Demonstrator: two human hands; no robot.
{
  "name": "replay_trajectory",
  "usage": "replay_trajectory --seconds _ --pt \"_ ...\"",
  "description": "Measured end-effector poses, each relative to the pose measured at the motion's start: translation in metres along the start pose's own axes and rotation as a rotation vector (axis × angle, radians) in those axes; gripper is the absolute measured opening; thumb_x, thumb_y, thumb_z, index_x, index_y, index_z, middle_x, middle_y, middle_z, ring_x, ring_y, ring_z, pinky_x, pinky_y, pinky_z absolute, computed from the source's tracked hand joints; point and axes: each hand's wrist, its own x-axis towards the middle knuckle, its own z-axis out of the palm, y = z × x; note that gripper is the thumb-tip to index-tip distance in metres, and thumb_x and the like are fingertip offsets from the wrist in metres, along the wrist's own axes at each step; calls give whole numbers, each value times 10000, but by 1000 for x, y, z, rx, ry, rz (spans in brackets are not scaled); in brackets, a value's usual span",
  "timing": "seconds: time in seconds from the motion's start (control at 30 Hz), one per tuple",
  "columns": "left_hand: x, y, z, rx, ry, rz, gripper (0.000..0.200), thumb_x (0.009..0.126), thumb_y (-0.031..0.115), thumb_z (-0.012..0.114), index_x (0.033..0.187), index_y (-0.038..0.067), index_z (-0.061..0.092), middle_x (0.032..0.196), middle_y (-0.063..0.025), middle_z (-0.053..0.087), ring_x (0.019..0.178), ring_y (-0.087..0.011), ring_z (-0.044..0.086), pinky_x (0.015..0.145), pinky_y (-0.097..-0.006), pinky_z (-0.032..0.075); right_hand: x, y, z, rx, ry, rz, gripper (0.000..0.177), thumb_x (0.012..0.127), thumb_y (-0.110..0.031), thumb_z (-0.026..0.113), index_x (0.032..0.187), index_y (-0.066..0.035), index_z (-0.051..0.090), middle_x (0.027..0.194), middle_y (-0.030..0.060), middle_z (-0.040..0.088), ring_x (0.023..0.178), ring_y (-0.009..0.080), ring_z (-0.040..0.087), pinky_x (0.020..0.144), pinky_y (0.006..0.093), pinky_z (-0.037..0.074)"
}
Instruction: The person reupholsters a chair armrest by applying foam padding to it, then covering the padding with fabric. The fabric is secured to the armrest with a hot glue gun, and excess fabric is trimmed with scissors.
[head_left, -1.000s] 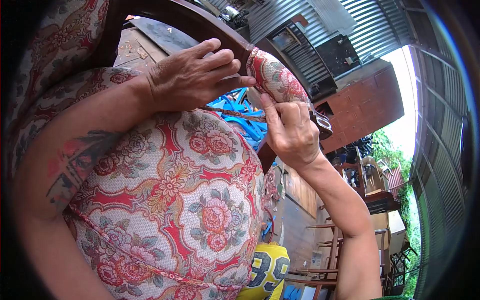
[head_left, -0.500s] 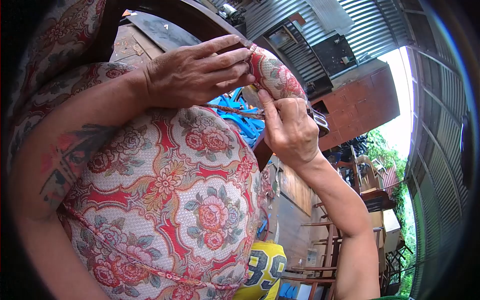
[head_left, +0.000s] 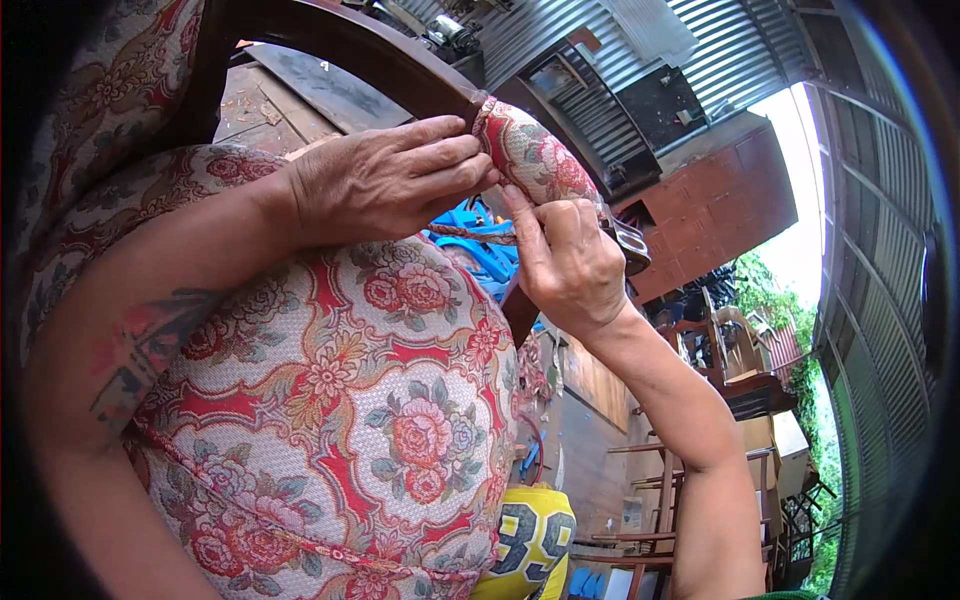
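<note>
A padded armrest [head_left: 545, 155] in floral fabric sits on the dark wooden arm frame [head_left: 400, 60] of an upholstered chair. My left hand [head_left: 390, 180] is closed at the pad's near edge, its fingertips pinched together on the braided trim. My right hand [head_left: 575, 265] is closed against the pad's underside, thumb beside the left fingertips, also gripping the trim. A loose length of braided trim [head_left: 470, 236] stretches between both hands. Below them bulges the floral seat cushion [head_left: 420, 430]. What lies inside the left fingers is mostly hidden.
Blue strips [head_left: 490, 262] lie behind the cushion. A yellow cloth with dark numerals [head_left: 525, 540] is at the bottom. Wooden chair frames [head_left: 660, 500] stand on the right, near a reddish-brown cabinet [head_left: 710, 210]. A dark board [head_left: 330, 85] lies beyond the chair arm.
My left fingers have slid from the pad's end down to its lower edge, uncovering the trimmed end. My right hand has shifted slightly left with them. The view has tilted a little.
</note>
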Motion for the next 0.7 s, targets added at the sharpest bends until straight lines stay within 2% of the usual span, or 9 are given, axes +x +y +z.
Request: replay_trajectory --seconds 0.23,0.5,0.7 --pt "-1 3 7 -55 29 -27 595 842 159 758 1398 -28 663 1333 -143 596 1303 -302 606 1191 -466 506 0 1 -1 -16 -2 -16 484 807 -122 699 1260 38 755 841 53 531 783 195 590 538 270 501" --pt "2 3 2 15 -9 3 609 884 214 711 1464 45 632 1333 -131 602 1284 -300 621 1211 -488 493 1 3 -3 -5 1 -19 465 823 -128 696 1255 35 753 841 61 532 798 211 611 557 282 518" --pt "5 5 0 44 -28 0 595 897 225 699 1462 48 637 1309 -124 608 1262 -285 634 1214 -484 494 0 4 -5 39 18 -17 457 824 -142 698 1234 56 745 854 74 554 784 218 611 570 281 520"
